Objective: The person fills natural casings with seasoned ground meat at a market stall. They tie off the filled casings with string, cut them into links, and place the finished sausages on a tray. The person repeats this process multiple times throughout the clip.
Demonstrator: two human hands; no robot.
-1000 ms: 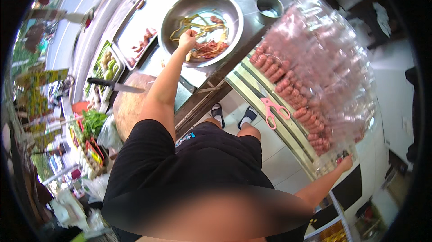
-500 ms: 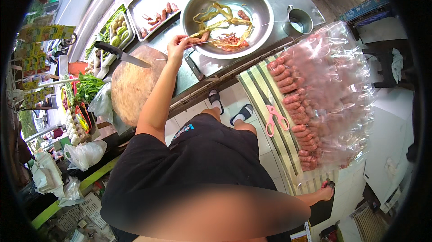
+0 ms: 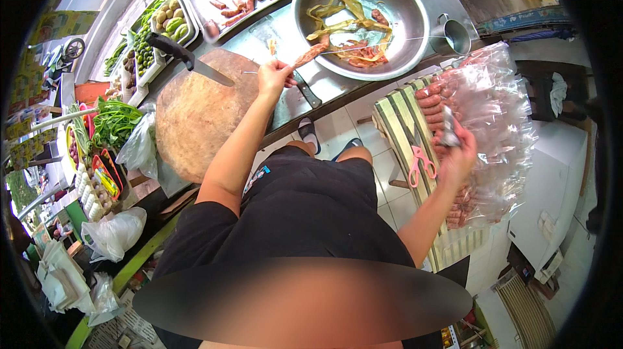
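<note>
My left hand [image 3: 275, 79] is closed on the near end of a reddish sausage [image 3: 309, 56], whose far end hangs over the rim of a steel basin [image 3: 415, 44]. A thin white string stretches from that sausage across the basin to a metal mug [image 3: 456, 38]. Inside the basin lie yellowish casings [image 3: 354, 6] and red meat scraps [image 3: 363, 58]. My right hand [image 3: 459, 151] is closed around a small grey metallic object [image 3: 448, 129], too blurred to name. It hovers over rows of sausages [image 3: 428, 101] beside pink-handled scissors [image 3: 420, 164].
A large knife [image 3: 189, 60] lies across a round wooden chopping board [image 3: 198, 118]. Another knife [image 3: 306, 91] rests near the counter's front edge. Behind stands a tray with sausage pieces [image 3: 237, 9]. Vegetables [image 3: 170, 23] fill trays at the left. Clear plastic [image 3: 496, 148] covers part of the sausage rows.
My right hand has swung up from the lower right to the sausage rows, holding the small object. The left hand still grips the sausage. The whole view has shifted slightly.
</note>
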